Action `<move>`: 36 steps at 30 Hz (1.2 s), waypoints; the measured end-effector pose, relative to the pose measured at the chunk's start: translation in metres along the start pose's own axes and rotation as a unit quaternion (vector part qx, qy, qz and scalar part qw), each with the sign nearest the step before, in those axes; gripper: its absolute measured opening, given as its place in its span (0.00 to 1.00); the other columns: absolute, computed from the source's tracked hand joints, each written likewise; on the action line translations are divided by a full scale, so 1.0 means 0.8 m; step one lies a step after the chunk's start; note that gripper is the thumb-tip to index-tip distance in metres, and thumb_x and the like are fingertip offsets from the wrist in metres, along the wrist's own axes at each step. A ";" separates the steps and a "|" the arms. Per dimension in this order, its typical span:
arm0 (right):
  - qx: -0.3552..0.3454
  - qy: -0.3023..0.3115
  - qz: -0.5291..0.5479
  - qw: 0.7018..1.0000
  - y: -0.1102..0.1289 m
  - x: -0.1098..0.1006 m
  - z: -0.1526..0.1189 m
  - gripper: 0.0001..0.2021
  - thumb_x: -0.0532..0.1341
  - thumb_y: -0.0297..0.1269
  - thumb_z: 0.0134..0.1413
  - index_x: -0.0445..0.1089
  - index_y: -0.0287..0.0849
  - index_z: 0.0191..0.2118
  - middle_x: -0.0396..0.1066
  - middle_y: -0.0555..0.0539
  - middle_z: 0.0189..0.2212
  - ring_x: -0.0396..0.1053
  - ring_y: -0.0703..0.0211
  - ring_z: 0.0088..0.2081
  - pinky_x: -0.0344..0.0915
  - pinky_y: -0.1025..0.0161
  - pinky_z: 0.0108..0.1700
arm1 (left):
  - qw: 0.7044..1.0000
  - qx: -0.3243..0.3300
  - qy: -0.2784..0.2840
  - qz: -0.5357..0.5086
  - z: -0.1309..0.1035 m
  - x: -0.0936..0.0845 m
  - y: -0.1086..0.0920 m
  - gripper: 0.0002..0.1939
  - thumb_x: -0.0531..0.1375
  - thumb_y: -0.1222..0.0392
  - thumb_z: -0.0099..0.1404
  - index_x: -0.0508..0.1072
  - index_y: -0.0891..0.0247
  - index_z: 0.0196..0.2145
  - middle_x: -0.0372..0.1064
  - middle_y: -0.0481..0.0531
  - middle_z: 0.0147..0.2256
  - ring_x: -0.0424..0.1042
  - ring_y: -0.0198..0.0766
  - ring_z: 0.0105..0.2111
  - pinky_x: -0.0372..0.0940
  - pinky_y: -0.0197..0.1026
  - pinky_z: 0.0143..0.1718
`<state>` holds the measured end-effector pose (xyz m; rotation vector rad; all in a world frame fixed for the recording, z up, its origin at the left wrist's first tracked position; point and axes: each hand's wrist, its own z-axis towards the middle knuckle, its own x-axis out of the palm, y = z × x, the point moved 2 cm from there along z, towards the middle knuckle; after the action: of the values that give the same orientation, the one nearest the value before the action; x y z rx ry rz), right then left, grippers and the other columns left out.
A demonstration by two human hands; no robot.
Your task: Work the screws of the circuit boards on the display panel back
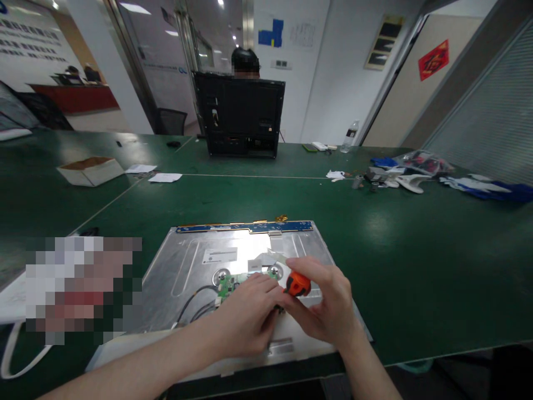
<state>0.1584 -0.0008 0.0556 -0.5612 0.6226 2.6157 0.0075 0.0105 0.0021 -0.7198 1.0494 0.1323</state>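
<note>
A silver metal LCD panel [183,266] lies flat on the table, with a blue circuit strip [216,228] along its far edge. On its middle sits a small green circuit board [226,284], with dark cables [195,297] running off to the left. My right hand [328,300] grips an orange and black screwdriver [298,284] by its handle; the tip is hidden. My left hand [250,311] is bent over the green board, right beside the screwdriver, with its fingers together. Whatever is under those fingers cannot be seen.
A black monitor housing [241,116] stands upright across the green table [416,266], with a person [245,61] behind it. An open box [91,171] sits at left. Gloves [410,182], plastic bags and a bottle [350,136] lie or stand at far right. A blurred-out item is at near left.
</note>
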 end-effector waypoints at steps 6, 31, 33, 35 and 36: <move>0.034 0.018 0.032 0.999 0.003 -0.004 -0.003 0.22 0.56 0.30 0.52 0.60 0.43 0.55 0.75 0.49 0.34 0.71 0.61 0.26 0.68 0.63 0.28 | 0.999 -0.015 0.039 -0.007 0.003 -0.003 -0.003 0.06 0.54 0.69 0.56 0.65 0.63 0.33 0.70 0.56 0.37 0.68 0.45 0.38 0.64 0.48 0.41; -0.006 -0.008 -0.024 1.000 0.000 0.001 -0.004 0.22 0.58 0.30 0.56 0.60 0.48 0.57 0.72 0.52 0.28 0.69 0.62 0.25 0.65 0.66 0.25 | 1.000 0.000 0.025 0.006 0.000 0.001 0.002 0.09 0.53 0.69 0.58 0.64 0.63 0.38 0.69 0.56 0.37 0.67 0.45 0.38 0.64 0.49 0.41; -0.019 -0.016 -0.038 0.999 -0.002 0.002 -0.005 0.20 0.60 0.33 0.57 0.61 0.48 0.55 0.69 0.54 0.26 0.68 0.62 0.23 0.64 0.66 0.24 | 1.000 0.006 0.016 0.000 0.000 0.001 0.002 0.10 0.53 0.69 0.59 0.64 0.62 0.40 0.69 0.56 0.38 0.67 0.45 0.39 0.64 0.49 0.42; -0.025 -0.017 -0.034 0.999 -0.001 0.002 -0.005 0.19 0.60 0.35 0.57 0.62 0.47 0.55 0.68 0.54 0.24 0.67 0.62 0.23 0.63 0.65 0.24 | 1.000 0.008 0.012 -0.008 0.000 0.002 0.002 0.10 0.52 0.69 0.59 0.63 0.62 0.40 0.69 0.56 0.39 0.67 0.45 0.40 0.64 0.49 0.42; -0.025 -0.014 -0.025 0.999 -0.001 0.001 -0.004 0.19 0.60 0.35 0.57 0.62 0.47 0.55 0.69 0.53 0.25 0.68 0.62 0.24 0.64 0.65 0.24 | 1.000 0.007 0.011 -0.010 -0.001 0.002 0.002 0.09 0.52 0.68 0.59 0.63 0.62 0.39 0.69 0.56 0.38 0.67 0.45 0.40 0.64 0.49 0.42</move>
<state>0.1591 -0.0016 0.0525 -0.5470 0.5284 2.5950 0.0071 0.0114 -0.0001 -0.7207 1.0622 0.0999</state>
